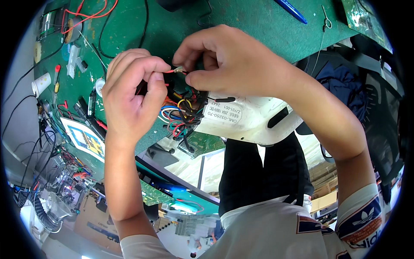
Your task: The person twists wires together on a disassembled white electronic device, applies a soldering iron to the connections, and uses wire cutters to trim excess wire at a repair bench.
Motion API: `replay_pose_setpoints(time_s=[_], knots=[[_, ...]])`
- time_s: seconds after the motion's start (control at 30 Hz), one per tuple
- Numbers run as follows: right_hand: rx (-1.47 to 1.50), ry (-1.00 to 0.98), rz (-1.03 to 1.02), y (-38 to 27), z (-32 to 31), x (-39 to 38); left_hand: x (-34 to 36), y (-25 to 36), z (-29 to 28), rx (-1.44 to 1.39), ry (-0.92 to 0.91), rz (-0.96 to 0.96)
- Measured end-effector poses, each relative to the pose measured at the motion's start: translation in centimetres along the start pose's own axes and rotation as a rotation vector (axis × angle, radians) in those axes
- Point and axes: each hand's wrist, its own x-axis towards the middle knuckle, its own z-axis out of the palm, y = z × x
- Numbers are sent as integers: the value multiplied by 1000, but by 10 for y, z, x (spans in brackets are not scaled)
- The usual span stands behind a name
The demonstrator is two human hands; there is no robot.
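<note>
Between the thumb and forefinger of my left hand (133,86) is a thin red wire (171,71), with bare, light-coloured strands at its end. My right hand (228,60) curls close by, its thumb and fingers around a short dark wire end (185,73) that meets those strands. The fingers partly hide this wire. Below both hands, a bundle of coloured wires (181,114), several with black sleeved ends, spills out beside a white moulded housing (241,118) with a slot in it. The housing lies at the table's near edge, above my lap.
On the green work table (263,26) lie a blue pen (291,11), a roll of tape (74,30) and red test leads (88,16). A paper cup (41,84), a screwdriver (57,77) and a printed sheet (84,137) are at the left. A black bag (366,99) stands at the right.
</note>
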Motion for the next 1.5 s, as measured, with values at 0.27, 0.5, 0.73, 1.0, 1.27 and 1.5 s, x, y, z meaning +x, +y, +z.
replay_pose_setpoints(time_s=[0.27, 0.5, 0.73, 1.0, 1.27, 1.5], knots=[[-75, 216, -59, -23, 1, -16, 0, -6, -3, 55, 64, 125], [-169, 373, -365, -70, 1, 3, -5, -8, -2, 19, 128, 136], [-600, -4, -497, -123, 83, 63, -13, -17, 20, -249, 305, 30], [-972, -520, -382, -104, 246, 96, -4, -11, 9, -104, 224, 113], [-1237, -475, -244, -103, 290, 84, -9, -5, 0, -99, 158, 33], [-1114, -631, -361, -86, 294, 101, -9, -6, 3, -55, 115, 5]])
